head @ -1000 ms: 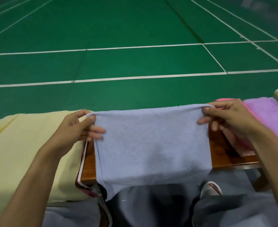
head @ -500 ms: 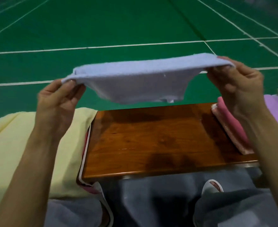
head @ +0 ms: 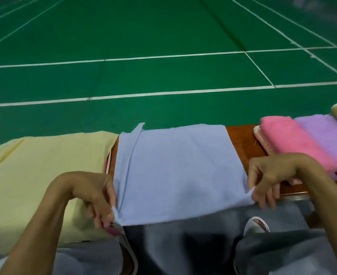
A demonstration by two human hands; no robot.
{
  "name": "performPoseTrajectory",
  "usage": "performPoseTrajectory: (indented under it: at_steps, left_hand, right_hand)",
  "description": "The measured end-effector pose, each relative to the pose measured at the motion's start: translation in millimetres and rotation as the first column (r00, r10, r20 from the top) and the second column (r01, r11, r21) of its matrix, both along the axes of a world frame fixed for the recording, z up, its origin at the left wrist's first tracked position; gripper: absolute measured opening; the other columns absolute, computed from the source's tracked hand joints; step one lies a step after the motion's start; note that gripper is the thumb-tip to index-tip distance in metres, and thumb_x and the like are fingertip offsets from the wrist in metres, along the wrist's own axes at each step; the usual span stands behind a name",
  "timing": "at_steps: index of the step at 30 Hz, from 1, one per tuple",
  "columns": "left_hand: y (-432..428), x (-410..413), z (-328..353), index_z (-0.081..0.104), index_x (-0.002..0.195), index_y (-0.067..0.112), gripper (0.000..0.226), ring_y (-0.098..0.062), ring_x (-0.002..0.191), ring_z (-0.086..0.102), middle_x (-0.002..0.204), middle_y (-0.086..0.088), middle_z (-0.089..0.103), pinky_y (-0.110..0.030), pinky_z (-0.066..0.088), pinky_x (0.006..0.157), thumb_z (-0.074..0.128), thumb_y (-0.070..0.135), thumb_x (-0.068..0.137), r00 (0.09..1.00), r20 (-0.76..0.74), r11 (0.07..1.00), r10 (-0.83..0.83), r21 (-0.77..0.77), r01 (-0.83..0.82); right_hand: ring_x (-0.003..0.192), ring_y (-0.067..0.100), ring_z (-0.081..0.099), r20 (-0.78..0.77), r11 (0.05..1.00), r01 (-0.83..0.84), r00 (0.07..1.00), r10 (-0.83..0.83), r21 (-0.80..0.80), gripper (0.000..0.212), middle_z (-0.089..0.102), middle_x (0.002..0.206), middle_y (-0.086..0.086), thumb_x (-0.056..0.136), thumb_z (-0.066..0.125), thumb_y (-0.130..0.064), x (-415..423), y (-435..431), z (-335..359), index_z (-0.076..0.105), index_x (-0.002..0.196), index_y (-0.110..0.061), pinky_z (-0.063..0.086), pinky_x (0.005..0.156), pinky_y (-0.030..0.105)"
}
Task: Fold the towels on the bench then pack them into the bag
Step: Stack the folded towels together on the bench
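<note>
Wooden bench [head: 241,139], blue towel [head: 179,171] flat between the grips, left hand [head: 92,193] and right hand [head: 268,175] pinching its near corners

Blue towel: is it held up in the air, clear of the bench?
No, the blue towel lies spread on the bench, left hand and right hand pinching its near corners.

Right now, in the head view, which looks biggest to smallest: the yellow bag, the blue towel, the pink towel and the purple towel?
1. Yellow bag and blue towel: largest, too close to rank; an arm hides part of the bag.
2. Pink towel and purple towel: smaller, alike; the frame edge cuts off the purple one.
</note>
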State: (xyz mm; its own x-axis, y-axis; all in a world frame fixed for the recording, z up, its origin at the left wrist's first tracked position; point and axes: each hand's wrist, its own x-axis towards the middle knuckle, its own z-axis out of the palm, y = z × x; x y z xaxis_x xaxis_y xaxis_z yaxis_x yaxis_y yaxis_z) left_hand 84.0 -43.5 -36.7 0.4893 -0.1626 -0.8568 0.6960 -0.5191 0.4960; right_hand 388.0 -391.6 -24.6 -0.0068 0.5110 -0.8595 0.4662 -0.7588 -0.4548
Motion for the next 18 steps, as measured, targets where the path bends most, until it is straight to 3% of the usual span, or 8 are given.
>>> performPoseTrajectory:
  at_steps: [3, 4, 6, 8, 10, 11, 14, 18]
  left_hand:
    - [-5, 7, 5, 0.082, 0.096, 0.013, 0.017, -0.018, 0.07, 0.076, 0.093, -0.014, 0.079, -0.02, 0.052, 0.06, 0.083, 0.027, 0.087, 0.996, -0.09, 0.997, -0.026, 0.067, 0.032]
    - [-6, 10, 6, 0.082, 0.097, 0.012, 0.023, -0.018, 0.066, 0.075, 0.088, -0.013, 0.079, -0.021, 0.052, 0.059, 0.082, 0.033, 0.087, 0.998, -0.056, 0.993, 0.014, 0.118, -0.007]
    - [-8, 18, 2, 0.081, 0.085, 0.007, 0.033, -0.016, 0.055, 0.067, 0.074, -0.011, 0.077, -0.024, 0.05, 0.054, 0.082, 0.04, 0.086, 0.969, 0.168, 0.94, 0.18, 0.261, -0.22]
    - [-7, 29, -13, 0.075, 0.072, 0.008, 0.038, -0.016, 0.053, 0.062, 0.061, -0.005, 0.071, -0.026, 0.046, 0.055, 0.081, 0.042, 0.086, 0.794, 0.515, 0.727, 0.323, 0.402, -0.556]
    - [-11, 43, -32, 0.069, 0.076, 0.017, 0.036, -0.021, 0.067, 0.066, 0.063, 0.003, 0.068, -0.029, 0.044, 0.059, 0.08, 0.05, 0.084, 0.596, 0.762, 0.438, 0.253, 0.46, -0.773]
    - [-14, 50, -41, 0.066, 0.082, 0.02, 0.037, -0.024, 0.073, 0.065, 0.07, 0.006, 0.067, -0.031, 0.046, 0.062, 0.08, 0.054, 0.082, 0.562, 0.808, 0.351, 0.179, 0.481, -0.803]
    - [-29, 68, -60, 0.065, 0.093, 0.02, 0.031, -0.029, 0.082, 0.062, 0.086, 0.003, 0.067, -0.035, 0.045, 0.066, 0.075, 0.049, 0.086, 0.543, 0.837, 0.264, 0.074, 0.508, -0.82]
    - [-29, 77, -72, 0.064, 0.081, 0.01, 0.017, -0.035, 0.071, 0.055, 0.078, -0.009, 0.065, -0.037, 0.038, 0.06, 0.06, 0.021, 0.094, 0.472, 0.881, 0.192, 0.03, 0.458, -0.868]
  right_hand:
    - [0.069, 0.02, 0.075, 0.007, 0.992, -0.046, 0.999, 0.047, -0.12, 0.016, 0.079, 0.099, 0.013, 0.09, 0.078, -0.028, -1, 5, 3, 0.08, 0.104, -0.02, 0.052, 0.058, 0.02]
    - [0.066, 0.02, 0.075, 0.024, 0.993, -0.02, 0.999, 0.023, -0.118, 0.02, 0.079, 0.097, 0.012, 0.09, 0.078, -0.029, 0, 5, 5, 0.08, 0.109, -0.021, 0.05, 0.056, 0.02]
    - [0.061, 0.02, 0.071, 0.115, 0.997, 0.074, 0.99, -0.075, 0.008, 0.018, 0.08, 0.092, 0.011, 0.091, 0.077, -0.032, 2, 5, 4, 0.081, 0.104, -0.021, 0.046, 0.053, 0.019]
    - [0.056, 0.021, 0.065, 0.222, 0.938, 0.219, 0.933, -0.281, 0.269, 0.016, 0.078, 0.082, 0.012, 0.092, 0.076, -0.027, 2, 10, -6, 0.082, 0.093, -0.013, 0.044, 0.05, 0.021]
    - [0.054, 0.026, 0.064, 0.217, 0.773, 0.364, 0.819, -0.531, 0.519, 0.013, 0.076, 0.073, 0.015, 0.093, 0.074, -0.015, -1, 22, -20, 0.079, 0.086, -0.004, 0.049, 0.05, 0.026]
    - [0.053, 0.028, 0.067, 0.216, 0.699, 0.383, 0.766, -0.606, 0.603, 0.012, 0.075, 0.07, 0.014, 0.094, 0.073, -0.012, -3, 29, -27, 0.077, 0.085, -0.004, 0.052, 0.051, 0.028]
    - [0.054, 0.023, 0.072, 0.282, 0.623, 0.313, 0.687, -0.67, 0.717, 0.011, 0.074, 0.062, 0.004, 0.094, 0.072, -0.015, -17, 51, -42, 0.075, 0.084, -0.01, 0.058, 0.056, 0.032]
    - [0.048, 0.02, 0.069, 0.338, 0.629, 0.261, 0.662, -0.668, 0.732, 0.011, 0.072, 0.058, 0.0, 0.093, 0.073, -0.017, -30, 61, -57, 0.072, 0.082, -0.015, 0.061, 0.057, 0.033]
